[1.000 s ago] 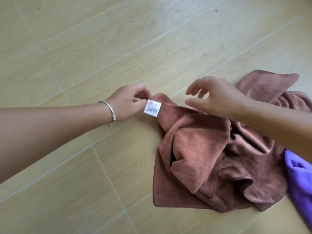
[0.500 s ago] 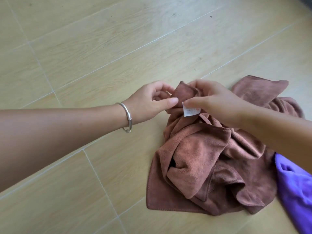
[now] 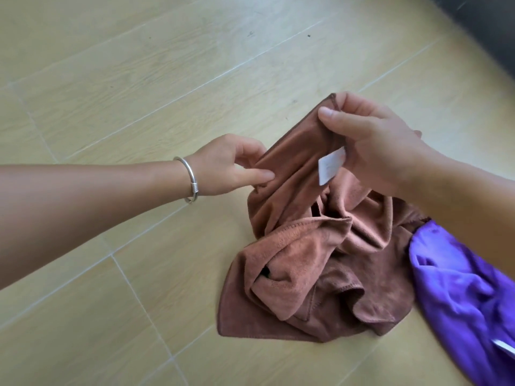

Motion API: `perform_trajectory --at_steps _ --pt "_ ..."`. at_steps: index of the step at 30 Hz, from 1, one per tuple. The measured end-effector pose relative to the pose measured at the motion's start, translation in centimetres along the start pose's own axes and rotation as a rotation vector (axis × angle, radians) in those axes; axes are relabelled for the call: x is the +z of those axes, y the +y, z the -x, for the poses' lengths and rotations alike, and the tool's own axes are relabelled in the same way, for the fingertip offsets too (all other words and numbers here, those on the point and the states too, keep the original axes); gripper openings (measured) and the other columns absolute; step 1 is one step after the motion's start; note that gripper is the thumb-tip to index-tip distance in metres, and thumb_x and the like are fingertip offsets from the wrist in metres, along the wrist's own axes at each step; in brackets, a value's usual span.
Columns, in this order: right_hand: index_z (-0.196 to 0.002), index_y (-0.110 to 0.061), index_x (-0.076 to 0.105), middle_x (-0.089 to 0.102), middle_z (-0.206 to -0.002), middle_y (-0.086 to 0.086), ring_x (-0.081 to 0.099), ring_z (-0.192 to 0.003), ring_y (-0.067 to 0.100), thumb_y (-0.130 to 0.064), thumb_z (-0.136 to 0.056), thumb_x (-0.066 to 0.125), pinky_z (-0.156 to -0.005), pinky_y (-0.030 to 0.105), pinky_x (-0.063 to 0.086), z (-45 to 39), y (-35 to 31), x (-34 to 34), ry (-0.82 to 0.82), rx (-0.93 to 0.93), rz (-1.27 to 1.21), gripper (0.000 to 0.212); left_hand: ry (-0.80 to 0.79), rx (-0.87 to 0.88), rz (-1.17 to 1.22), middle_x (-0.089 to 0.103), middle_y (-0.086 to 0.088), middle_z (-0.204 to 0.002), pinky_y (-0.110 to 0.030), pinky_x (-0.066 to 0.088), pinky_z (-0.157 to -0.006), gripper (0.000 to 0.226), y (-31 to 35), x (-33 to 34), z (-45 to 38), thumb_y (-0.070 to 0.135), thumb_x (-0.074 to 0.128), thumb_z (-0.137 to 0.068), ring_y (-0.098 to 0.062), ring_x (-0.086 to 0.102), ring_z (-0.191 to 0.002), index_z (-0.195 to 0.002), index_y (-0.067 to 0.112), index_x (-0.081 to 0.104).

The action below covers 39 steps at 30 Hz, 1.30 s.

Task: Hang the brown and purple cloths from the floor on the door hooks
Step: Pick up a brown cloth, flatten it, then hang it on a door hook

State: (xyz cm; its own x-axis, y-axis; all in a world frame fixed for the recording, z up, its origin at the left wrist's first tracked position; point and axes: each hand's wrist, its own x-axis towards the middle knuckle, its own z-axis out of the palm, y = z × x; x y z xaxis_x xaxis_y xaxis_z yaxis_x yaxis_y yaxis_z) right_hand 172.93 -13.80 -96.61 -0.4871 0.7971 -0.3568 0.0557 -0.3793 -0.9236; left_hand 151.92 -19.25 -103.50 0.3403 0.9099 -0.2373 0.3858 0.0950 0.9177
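My right hand (image 3: 373, 146) has its grip pinched on the brown cloth (image 3: 306, 246) corner, lifted off the floor (image 3: 111, 79). My left hand (image 3: 231, 165) pinches its edge just beside. The purple cloth (image 3: 459, 296) lies below my right grip.

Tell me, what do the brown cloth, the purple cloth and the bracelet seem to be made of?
Brown cloth: probably microfibre terry, matte, with a fuzzy nap and a stitched hem. Purple cloth: a smoother fabric with a slight sheen on its folds; the fibre cannot be told. Bracelet: silver-coloured metal, polished, with bright highlights and a coiled wrap at one end.
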Motion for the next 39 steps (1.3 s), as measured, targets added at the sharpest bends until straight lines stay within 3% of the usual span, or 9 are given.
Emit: perform_trajectory --at_steps 2,8,10,13,15,19,26,33,39 --pt "-0.078 -0.013 0.05 0.054 -0.073 0.008 0.055 -0.064 0.018 -0.009 -0.093 0.053 -0.067 0.031 0.048 0.4 -2.2 0.2 0.035 -0.022 -0.033 0.016 0.011 -0.008 0.034 0.071 -0.004 -0.074 -0.02 0.053 -0.065 0.005 1.5 -1.0 0.6 0.007 0.069 -0.085 -0.013 0.07 -0.068 -0.089 0.005 0.065" --pt "-0.082 -0.014 0.054 0.063 -0.07 0.002 0.063 -0.064 0.014 -0.009 -0.094 0.056 -0.063 0.03 0.055 3.4 -11.5 1.4 0.108 -0.094 0.015 0.013 0.106 -0.116 -0.144 0.068 -0.018 -0.084 -0.05 0.054 -0.072 0.038 7.7 -5.4 5.5 0.034 0.066 -0.084 -0.033 0.065 -0.073 -0.099 -0.001 0.064" --pt "-0.083 -0.015 0.056 0.067 -0.07 0.001 0.065 -0.064 0.015 -0.01 -0.093 0.059 -0.062 0.029 0.055 4.8 -14.8 2.0 0.136 -0.108 0.052 0.011 0.141 -0.135 -0.232 0.067 -0.013 -0.083 -0.048 0.049 -0.079 0.038 10.3 -6.8 7.7 0.038 0.063 -0.083 -0.03 0.062 -0.079 -0.094 0.002 0.067" --pt "-0.082 -0.019 0.06 0.07 -0.075 0.002 0.068 -0.069 0.018 -0.014 -0.092 0.062 -0.063 0.032 0.056 7.0 -19.5 3.3 0.156 -0.107 0.095 0.011 0.207 -0.116 -0.255 0.069 0.009 -0.077 -0.034 0.049 -0.079 0.005 14.4 -8.7 10.9 0.028 0.067 -0.088 -0.008 0.063 -0.076 -0.086 0.024 0.07" --pt "-0.081 -0.02 0.062 0.07 -0.08 0.004 0.068 -0.073 0.019 -0.015 -0.091 0.063 -0.066 0.034 0.057 8.3 -22.6 4.5 0.184 -0.11 0.126 0.011 0.289 -0.118 -0.264 0.068 0.01 -0.076 -0.032 0.049 -0.078 0.012 17.3 -9.9 12.8 0.023 0.068 -0.087 -0.008 0.062 -0.075 -0.081 0.033 0.067" --pt "-0.084 -0.016 0.06 0.066 -0.081 0.006 0.066 -0.07 0.016 -0.012 -0.092 0.062 -0.063 0.029 0.054 10.8 -29.1 6.7 0.268 -0.136 0.17 0.009 0.365 -0.163 -0.324 0.06 -0.003 -0.078 -0.043 0.049 -0.078 0.011 22.2 -13.0 16.3 0.016 0.071 -0.085 -0.025 0.058 -0.075 -0.081 0.026 0.066" --pt "-0.083 -0.014 0.059 0.065 -0.084 0.007 0.064 -0.077 0.018 -0.01 -0.094 0.059 -0.073 0.034 0.055 13.7 -39.5 11.6 0.266 -0.173 0.215 0.011 0.45 -0.242 -0.457 0.062 0.005 -0.088 -0.04 0.047 -0.077 0.007 29.9 -18.9 21.2 0.028 0.054 -0.094 -0.022 0.058 -0.087 -0.088 0.029 0.058" --pt "-0.084 -0.015 0.063 0.067 -0.086 0.005 0.065 -0.08 0.016 -0.013 -0.092 0.062 -0.083 0.038 0.055 14.3 -47.6 15.3 0.313 -0.179 0.203 0.008 0.625 -0.252 -0.485 0.058 0.011 -0.073 -0.034 0.04 -0.063 0.008 36.1 -26.1 25.5 0.026 0.052 -0.094 -0.023 0.055 -0.072 -0.087 0.028 0.056" --pt "-0.085 -0.019 0.065 0.07 -0.086 0.0 0.064 -0.078 0.011 -0.018 -0.091 0.064 -0.076 0.023 0.053 13.4 -51.4 18.6 0.289 -0.167 0.202 0.006 0.606 -0.243 -0.578 0.058 0.005 -0.092 -0.038 0.045 -0.075 0.017 39.4 -32.4 28.6 0.013 0.049 -0.095 -0.021 0.054 -0.084 -0.101 0.021 0.063"
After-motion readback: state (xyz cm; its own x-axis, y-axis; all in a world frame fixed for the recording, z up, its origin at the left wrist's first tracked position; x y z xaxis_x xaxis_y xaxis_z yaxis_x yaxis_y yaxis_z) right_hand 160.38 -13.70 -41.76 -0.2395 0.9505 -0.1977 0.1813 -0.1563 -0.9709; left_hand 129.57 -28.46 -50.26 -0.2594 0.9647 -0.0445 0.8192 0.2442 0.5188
